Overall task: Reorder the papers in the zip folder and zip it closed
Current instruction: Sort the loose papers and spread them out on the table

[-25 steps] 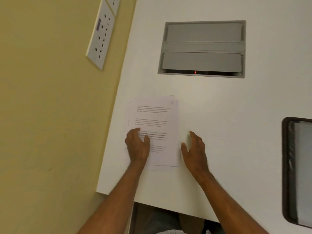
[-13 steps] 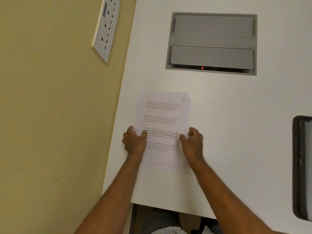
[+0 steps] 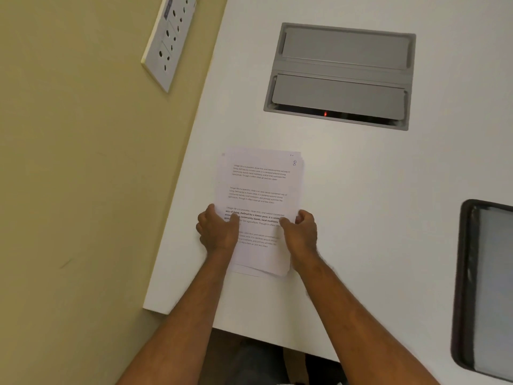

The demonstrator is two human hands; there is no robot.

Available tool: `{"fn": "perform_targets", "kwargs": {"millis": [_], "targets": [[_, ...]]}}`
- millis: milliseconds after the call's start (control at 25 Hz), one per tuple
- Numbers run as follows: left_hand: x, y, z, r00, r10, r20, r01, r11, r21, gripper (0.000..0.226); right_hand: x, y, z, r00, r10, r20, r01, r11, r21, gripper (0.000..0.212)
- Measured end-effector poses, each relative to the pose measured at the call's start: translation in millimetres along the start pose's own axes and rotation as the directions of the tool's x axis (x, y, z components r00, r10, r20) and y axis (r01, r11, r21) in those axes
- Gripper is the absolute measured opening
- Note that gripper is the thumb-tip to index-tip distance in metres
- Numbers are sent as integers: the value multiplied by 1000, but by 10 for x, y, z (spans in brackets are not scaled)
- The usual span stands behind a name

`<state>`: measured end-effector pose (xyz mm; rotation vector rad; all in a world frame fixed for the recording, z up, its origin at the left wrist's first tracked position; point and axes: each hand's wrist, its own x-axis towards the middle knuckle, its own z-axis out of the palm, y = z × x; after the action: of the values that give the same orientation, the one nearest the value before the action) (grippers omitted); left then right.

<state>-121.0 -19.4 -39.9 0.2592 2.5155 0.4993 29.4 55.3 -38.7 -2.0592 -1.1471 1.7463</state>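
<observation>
A small stack of printed white papers (image 3: 261, 187) lies on the white table (image 3: 361, 176) near its left edge; the top sheet bears a handwritten 8 in its upper right corner. My left hand (image 3: 218, 232) grips the stack's left edge, thumb on top of the page. On the opposite edge my right hand (image 3: 301, 234) grips the stack the same way. The sheets sit slightly uneven at the bottom. The zip folder (image 3: 484, 290), dark-rimmed with a clear grey face, lies at the table's right edge, partly cut off by the frame.
A grey cable-access flap (image 3: 341, 76) with a small red light is set into the table beyond the papers. A white socket panel (image 3: 169, 40) hangs on the yellow wall at the left. The table's near edge runs just below my forearms.
My right hand moved left from the bare table onto the stack's right edge and took hold. My left hand shifted from lying flat on the page to gripping its left edge.
</observation>
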Motion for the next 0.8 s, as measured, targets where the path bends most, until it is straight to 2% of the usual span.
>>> {"fn": "perform_targets", "kwargs": {"millis": [120, 280, 360, 440, 600, 800], "targets": [[-32, -4, 75, 1000, -6, -21, 6, 1000, 3, 73, 68, 31, -97, 996, -3, 86, 3, 1000, 4, 55], [-66, -36, 156, 999, 5, -35, -3, 999, 41, 73, 103, 70, -224, 995, 5, 98, 0, 999, -43, 65], [-120, -45, 183, 999, 7, -35, -5, 999, 52, 71, 84, 98, -292, 996, -36, 86, 40, 998, -42, 58], [-173, -34, 189, 1000, -10, -23, 10, 999, 35, 69, 85, 136, -348, 992, -52, 116, 48, 998, 37, 48], [-277, 7, 180, 998, -53, 30, 54, 998, -12, 65, 70, 129, -553, 979, 29, 202, -58, 989, 139, 39], [-295, -16, 142, 988, -122, 99, 138, 974, -177, 75, 138, 69, -767, 946, 73, 317, -144, 968, 208, 26]]}}
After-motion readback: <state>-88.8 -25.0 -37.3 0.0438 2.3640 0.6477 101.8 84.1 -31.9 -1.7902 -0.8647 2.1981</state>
